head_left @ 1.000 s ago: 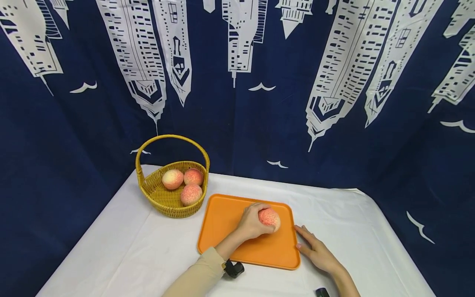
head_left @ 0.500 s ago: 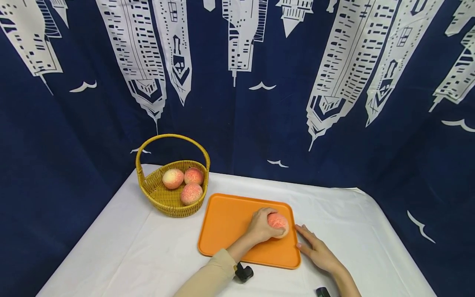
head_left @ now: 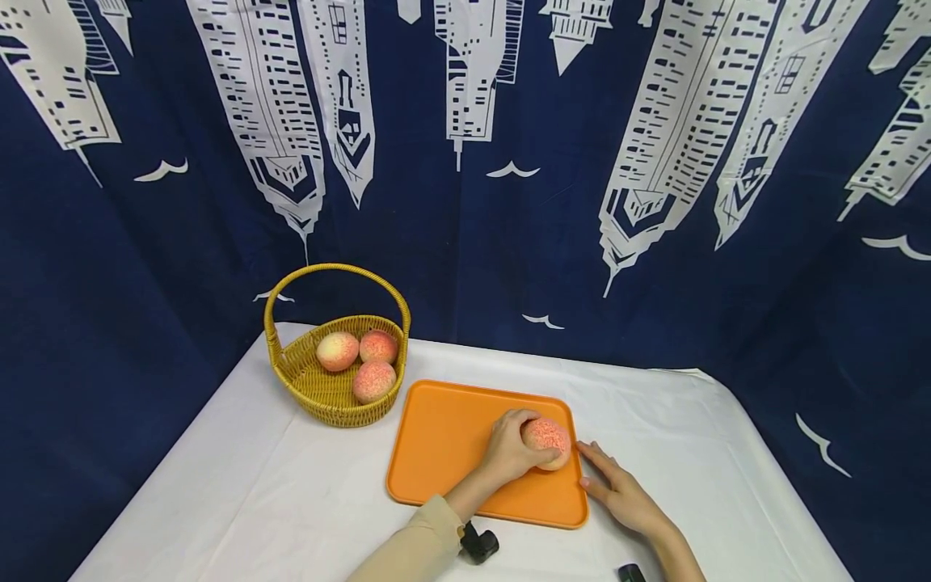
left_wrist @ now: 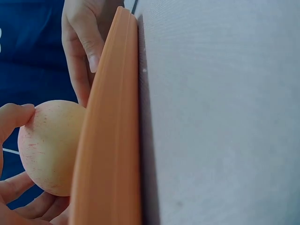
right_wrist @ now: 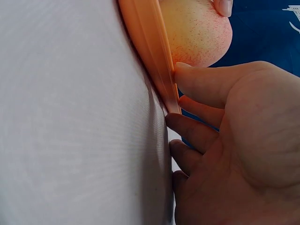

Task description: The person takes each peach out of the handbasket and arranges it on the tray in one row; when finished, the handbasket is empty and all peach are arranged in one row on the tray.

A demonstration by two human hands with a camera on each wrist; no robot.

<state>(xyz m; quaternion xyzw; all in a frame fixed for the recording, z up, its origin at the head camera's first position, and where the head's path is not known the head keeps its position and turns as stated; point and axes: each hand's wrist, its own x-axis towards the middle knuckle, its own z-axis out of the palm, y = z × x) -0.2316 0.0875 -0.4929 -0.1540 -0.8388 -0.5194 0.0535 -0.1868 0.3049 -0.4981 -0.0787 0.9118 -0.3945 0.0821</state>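
A pink-and-cream peach (head_left: 549,443) is held by my left hand (head_left: 507,449), thumb and fingers curled round its sides. It sits at the right part of an orange tray (head_left: 447,420). In the left wrist view the tray's wall hides the peach's (left_wrist: 49,145) lower side, so I cannot tell whether it touches the tray floor. My right hand (head_left: 627,497) lies along the tray's right edge with fairly straight fingers. The right wrist view has its thumb and fingertips against the tray's wall (right_wrist: 152,47).
A yellow wicker basket (head_left: 300,378) with a tall handle stands left of the tray, holding three peaches (head_left: 374,381). White cloth (head_left: 291,501) covers the table. A dark blue curtain (head_left: 451,267) with white buildings hangs behind.
My left hand has moved the peach slightly right and toward the near side over the tray, then almost stopped. The right hand stays at the tray's edge.
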